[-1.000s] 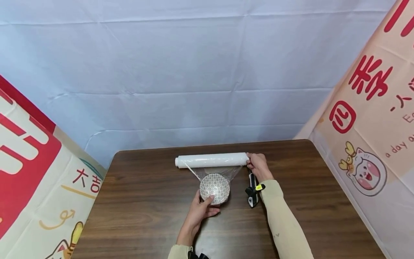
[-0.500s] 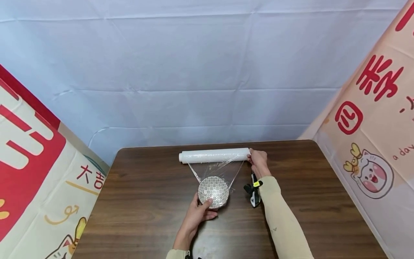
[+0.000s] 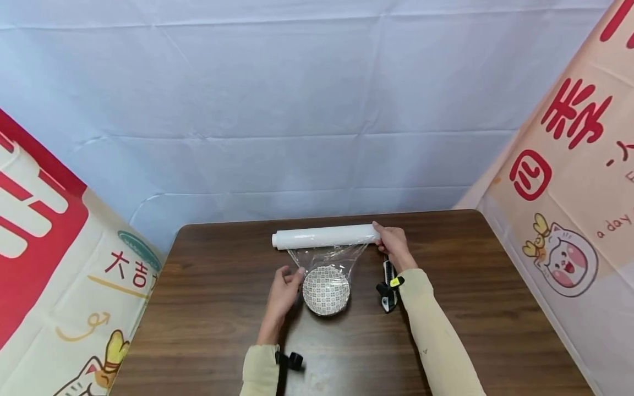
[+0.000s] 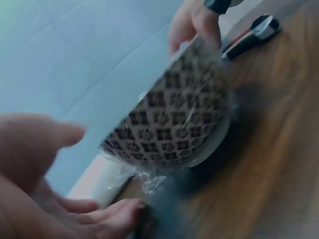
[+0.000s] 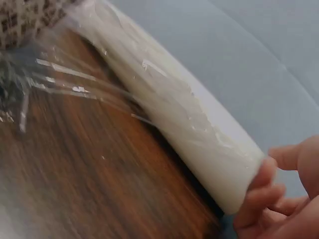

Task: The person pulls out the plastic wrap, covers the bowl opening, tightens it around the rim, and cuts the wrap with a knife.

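Note:
A bowl with a small dark-on-pale pattern point(image 3: 326, 290) stands on the table, clear film clinging to it. From it, cling film point(image 3: 329, 256) stretches back to a white cling film roll point(image 3: 324, 237) lying crosswise. My right hand point(image 3: 393, 242) holds the roll's right end; in the right wrist view its fingers point(image 5: 256, 199) curl against that end. Just left of the bowl is my left hand point(image 3: 284, 289), fingers loosely bent and holding nothing. The left wrist view shows that hand point(image 4: 45, 184) apart from the bowl point(image 4: 169, 114), near a crumpled film edge.
A utility knife point(image 3: 388, 289) lies on the table beside my right wrist, partly covered by the wrist strap. The wooden table point(image 3: 208, 308) ends at a pale cloth backdrop point(image 3: 277, 110). Printed banners hang at left point(image 3: 29, 220) and right point(image 3: 574, 181).
My left hand has let go of the bowl and moved left and back along its side. The film between bowl and roll has lengthened, then bunched narrower. The right hand stays at the roll's end.

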A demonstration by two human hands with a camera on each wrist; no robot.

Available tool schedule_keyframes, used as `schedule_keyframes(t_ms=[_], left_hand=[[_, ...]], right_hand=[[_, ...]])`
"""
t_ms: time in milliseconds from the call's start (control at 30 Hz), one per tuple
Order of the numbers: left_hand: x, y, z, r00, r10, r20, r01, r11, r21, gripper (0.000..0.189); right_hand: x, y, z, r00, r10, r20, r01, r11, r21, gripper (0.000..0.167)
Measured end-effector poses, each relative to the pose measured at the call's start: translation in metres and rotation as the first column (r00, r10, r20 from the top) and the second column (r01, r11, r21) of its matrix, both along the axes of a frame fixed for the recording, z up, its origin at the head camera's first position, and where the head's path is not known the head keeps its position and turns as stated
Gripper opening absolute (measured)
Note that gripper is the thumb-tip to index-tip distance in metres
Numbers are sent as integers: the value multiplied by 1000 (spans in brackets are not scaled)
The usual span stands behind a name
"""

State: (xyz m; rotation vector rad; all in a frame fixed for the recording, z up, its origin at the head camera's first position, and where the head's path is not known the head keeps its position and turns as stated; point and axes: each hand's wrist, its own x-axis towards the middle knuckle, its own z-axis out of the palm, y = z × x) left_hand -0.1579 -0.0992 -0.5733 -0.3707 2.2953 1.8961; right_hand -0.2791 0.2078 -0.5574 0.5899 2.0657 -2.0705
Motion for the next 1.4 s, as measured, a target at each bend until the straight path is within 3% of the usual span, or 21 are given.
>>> schedule_keyframes(t_ms=[67,200,367,533,667,733,900,967,1100,1167,1267,1400], left_hand=[[-17,2,-5,999,44,12,-45,985,166,72],[-37,7,-16,994,45,98,-84,893,443,68],[-46,12,-24,993,-15,114,-49,838,543,54],[-46,13,-26,996,-11,87,-45,790,611,35],[-48,13,-25,997,-19,76,-34,770,637,26],[-48,13,-25,996,-30,81,-28,773,634,24],[-50,8,-24,994,-39,105,-26,830,557,27],[-54,4,-23,996,-2,87,-45,843,537,32],[-69,-6,-16,991,132,-12,-104,826,555,43],[-77,-11,-11,984,165,-65,-104,832,545,49],[-85,-18,-6,983,142,-114,-73,881,468,55],[-89,-24,-7,992,70,-102,-26,923,384,53]], right_hand=[[-3,1,0,1000,20,11,-21,998,59,38],[-11,3,-2,998,32,55,-38,992,120,42],[-17,1,-3,999,5,53,-12,989,146,43],[-21,-4,-1,999,-26,42,18,984,177,55],[-23,-6,1,998,-54,33,47,981,186,58],[-23,-6,1,997,-66,41,58,982,178,58],[-21,-5,0,995,-80,59,69,984,166,57],[-21,-4,0,995,-81,52,72,985,159,57],[-23,-3,0,996,-71,49,64,988,143,59],[-23,-3,1,996,-69,52,61,989,137,61],[-23,-2,2,996,-64,59,56,990,132,63],[-22,-2,3,997,-52,60,45,992,117,62]])
